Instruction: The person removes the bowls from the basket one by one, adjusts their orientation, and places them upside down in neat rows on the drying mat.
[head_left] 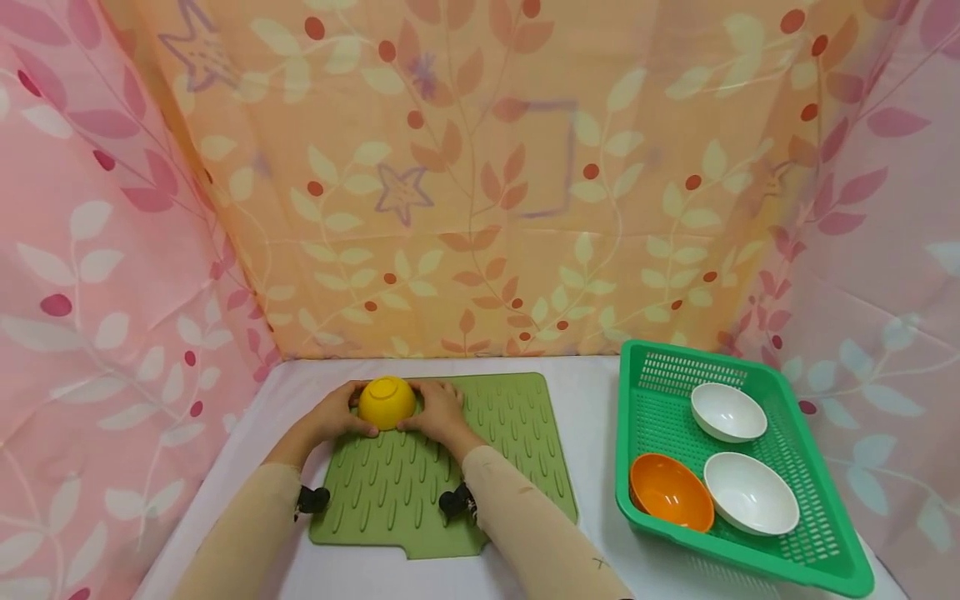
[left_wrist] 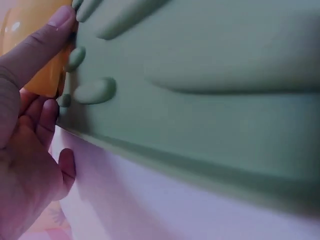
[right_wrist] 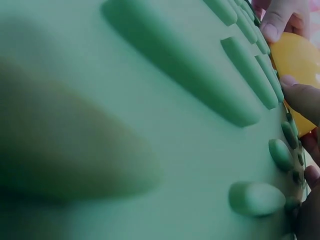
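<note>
A yellow bowl [head_left: 386, 403] sits upside down at the far left corner of a green ridged mat [head_left: 480, 467], its foot ring facing up. My left hand [head_left: 339, 412] holds it from the left, with the thumb at the near rim and the other fingers round the far side. From the right, my right hand [head_left: 442, 410] grips the same bowl in a like way. The left wrist view has the bowl [left_wrist: 47, 75] at its rim, low against the mat. In the right wrist view both thumbs touch the bowl [right_wrist: 297, 60].
To the right stands a green plastic basket [head_left: 625, 433]. Inside it are an orange bowl [head_left: 671, 493] and two white bowls, one nearer [head_left: 750, 493] and one farther back [head_left: 727, 412]. A white cloth [head_left: 592, 433] covers the table, and patterned curtains enclose it.
</note>
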